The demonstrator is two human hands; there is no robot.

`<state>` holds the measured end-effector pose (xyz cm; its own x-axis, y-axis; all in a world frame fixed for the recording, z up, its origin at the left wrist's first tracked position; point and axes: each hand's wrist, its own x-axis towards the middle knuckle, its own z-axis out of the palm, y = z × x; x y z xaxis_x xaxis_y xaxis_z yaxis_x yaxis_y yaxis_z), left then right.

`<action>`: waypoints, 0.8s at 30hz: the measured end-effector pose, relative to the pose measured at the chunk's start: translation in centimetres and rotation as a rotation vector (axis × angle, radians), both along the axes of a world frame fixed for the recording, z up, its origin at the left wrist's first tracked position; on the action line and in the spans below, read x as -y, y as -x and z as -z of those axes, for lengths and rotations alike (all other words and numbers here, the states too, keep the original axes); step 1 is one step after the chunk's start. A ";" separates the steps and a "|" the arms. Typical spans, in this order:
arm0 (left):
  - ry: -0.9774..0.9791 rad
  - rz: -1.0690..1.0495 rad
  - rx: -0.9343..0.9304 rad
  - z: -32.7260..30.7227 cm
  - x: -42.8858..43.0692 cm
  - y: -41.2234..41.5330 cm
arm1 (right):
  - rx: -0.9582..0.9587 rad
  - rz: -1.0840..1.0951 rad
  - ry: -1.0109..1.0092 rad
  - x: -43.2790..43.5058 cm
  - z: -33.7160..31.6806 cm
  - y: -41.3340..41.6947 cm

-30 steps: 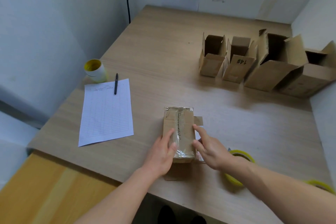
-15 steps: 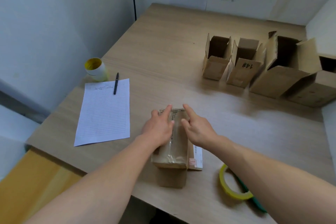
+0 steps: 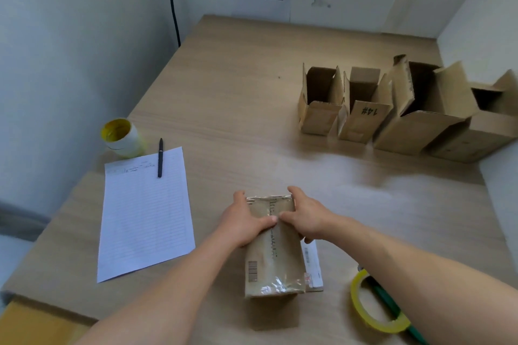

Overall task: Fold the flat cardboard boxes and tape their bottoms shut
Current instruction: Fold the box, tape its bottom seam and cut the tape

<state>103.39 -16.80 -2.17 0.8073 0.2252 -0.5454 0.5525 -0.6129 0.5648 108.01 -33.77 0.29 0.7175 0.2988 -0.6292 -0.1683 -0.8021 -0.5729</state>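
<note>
A small cardboard box (image 3: 273, 263) stands bottom-up near the table's front edge, with clear tape running along its centre seam. My left hand (image 3: 243, 221) wraps its fingers over the box's far left side, thumb lying on the taped face. My right hand (image 3: 304, 217) grips the far right side the same way, its thumb meeting the left thumb at the seam. A yellow tape roll (image 3: 374, 307) lies on the table right of the box, beside a green-handled tool (image 3: 392, 308).
Several folded open boxes (image 3: 361, 112) stand in a row at the back right. A lined paper sheet (image 3: 145, 213) with a black pen (image 3: 160, 157) and a second tape roll (image 3: 120, 137) lie at the left. Walls close in on the left, right and far sides.
Both hands slid along the taped seam from the box's near end to its far end, then curled over the far sides.
</note>
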 end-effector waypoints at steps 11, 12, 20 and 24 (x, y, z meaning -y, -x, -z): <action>0.546 -0.335 0.328 -11.2 -0.9 -5.7 | 0.273 0.434 -0.291 0.7 -9.7 -2.9; 0.583 -0.359 0.403 -12.2 -0.8 -6.1 | 0.296 0.496 -0.344 0.9 -10.7 -3.1; 0.546 -0.383 0.350 -9.6 1.3 -4.6 | -0.041 0.627 -0.377 4.4 -10.2 -1.5; 0.230 -0.152 0.120 -5.4 3.7 -1.7 | -0.157 0.501 -0.160 5.6 -6.0 0.5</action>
<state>105.05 -20.45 3.20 0.8354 0.2303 -0.4990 0.5494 -0.3765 0.7460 107.51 -39.36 6.30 0.6976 0.0459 -0.7150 -0.6005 -0.5069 -0.6184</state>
